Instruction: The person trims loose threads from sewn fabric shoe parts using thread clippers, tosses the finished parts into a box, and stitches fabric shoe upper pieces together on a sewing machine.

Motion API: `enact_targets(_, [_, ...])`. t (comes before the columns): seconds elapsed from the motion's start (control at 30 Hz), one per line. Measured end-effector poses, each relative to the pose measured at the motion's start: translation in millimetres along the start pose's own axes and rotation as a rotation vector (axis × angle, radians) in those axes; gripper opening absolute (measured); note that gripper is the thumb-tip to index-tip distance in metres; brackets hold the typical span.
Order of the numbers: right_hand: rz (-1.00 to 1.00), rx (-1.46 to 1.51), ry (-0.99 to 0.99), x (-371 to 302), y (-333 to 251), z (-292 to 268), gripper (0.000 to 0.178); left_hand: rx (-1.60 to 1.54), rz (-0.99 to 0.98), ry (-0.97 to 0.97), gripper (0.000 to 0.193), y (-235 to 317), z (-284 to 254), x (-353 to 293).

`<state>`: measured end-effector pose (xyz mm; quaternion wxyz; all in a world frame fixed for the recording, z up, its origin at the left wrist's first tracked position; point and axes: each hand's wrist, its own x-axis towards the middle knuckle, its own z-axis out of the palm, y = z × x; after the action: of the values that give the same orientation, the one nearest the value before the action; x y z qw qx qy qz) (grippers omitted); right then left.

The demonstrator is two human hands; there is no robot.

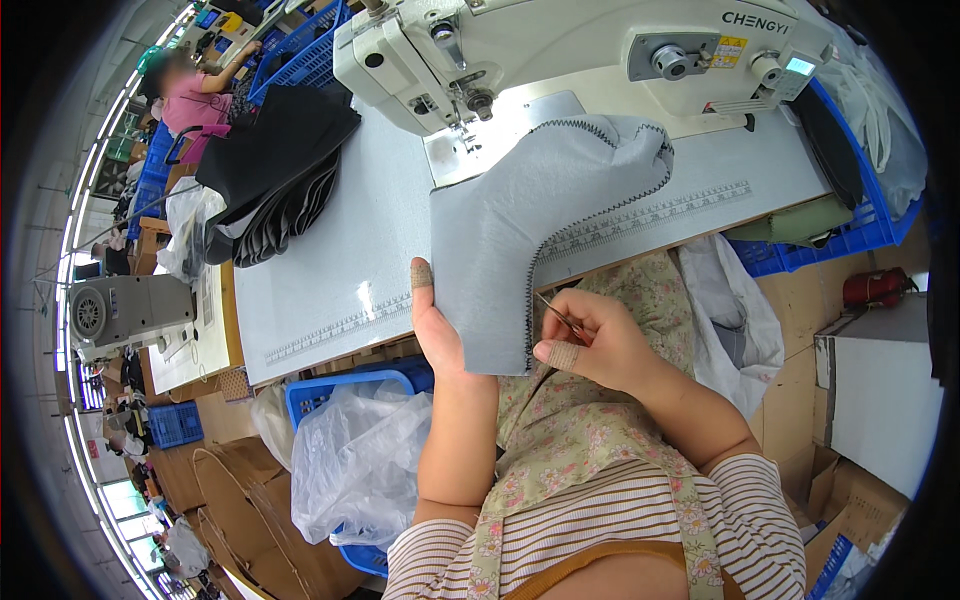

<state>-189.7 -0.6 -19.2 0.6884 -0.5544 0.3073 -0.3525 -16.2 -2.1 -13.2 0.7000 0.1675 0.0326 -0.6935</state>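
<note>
A grey boot-shaped fabric liner [505, 225] with black zigzag stitching along its edges lies partly on the sewing table and reaches over the front edge. My left hand [440, 335] holds its lower end from the left, with the thumb up along the side and the other fingers hidden beneath. At the stitched right edge, my right hand [608, 340] is closed around small thread snips [568, 322], their tips close to the seam. Tape wraps a digit on each hand. Just behind the liner stands a white sewing machine [560, 65], its needle area above the metal plate.
A stack of black fabric pieces [275, 160] rests on the left of the table [370, 220]. Below the front edge sits a blue crate [350, 390] with clear plastic bags. Another blue crate [870, 235] stands at the right. A person in pink [195, 105] works far left.
</note>
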Motion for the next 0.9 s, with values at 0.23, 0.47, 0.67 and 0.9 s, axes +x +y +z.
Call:
enact_targets(0.23, [-0.067,-0.179,0.067,-3.8,-14.7,4.1,0.020,0.040,0.048,0.027,0.050,1.4,1.0,0.1])
enact_targets(0.47, [-0.035,-0.253,0.041,-1.4,-13.8,5.0,0.012,0.116,0.086,0.057,0.050,0.4,-1.4,0.8])
enact_targets(0.67, [-0.029,-0.076,0.071,-2.2,-12.2,2.9,0.011,0.042,0.051,0.079,0.048,-0.2,1.5,0.9])
enact_targets(0.9, [-0.227,-0.084,0.070,-10.1,-7.0,-1.3,0.008,0.046,0.045,0.001,0.051,7.9,-5.9,1.8])
